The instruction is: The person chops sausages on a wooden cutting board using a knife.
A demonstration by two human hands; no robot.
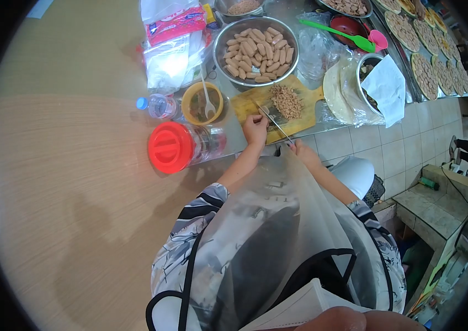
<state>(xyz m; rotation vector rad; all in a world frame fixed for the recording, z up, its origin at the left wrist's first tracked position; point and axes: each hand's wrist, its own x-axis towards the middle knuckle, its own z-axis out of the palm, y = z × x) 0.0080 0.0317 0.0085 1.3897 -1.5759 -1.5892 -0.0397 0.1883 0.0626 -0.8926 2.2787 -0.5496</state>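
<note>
My right hand [304,155] is closed around the handle of a knife [279,126], whose blade reaches over a yellow wooden cutting board [239,105]. My left hand [255,131] is closed on a small piece of sausage [264,111] at the board's near edge, right beside the blade. A heap of finely chopped brown pieces [286,102] lies on the board beyond the knife. Behind the board stands a steel bowl [294,60] full of short whole sausages [259,52].
To the left are a yellow tub [186,103] with a white spoon [209,107], a water bottle [162,106] and a red-lidded jar [170,148]. Right are flat round wrappers [338,91], a metal pot [360,83] under white paper [386,88], and a green spatula [362,43]. Topped flatbreads [425,74] lie farther off.
</note>
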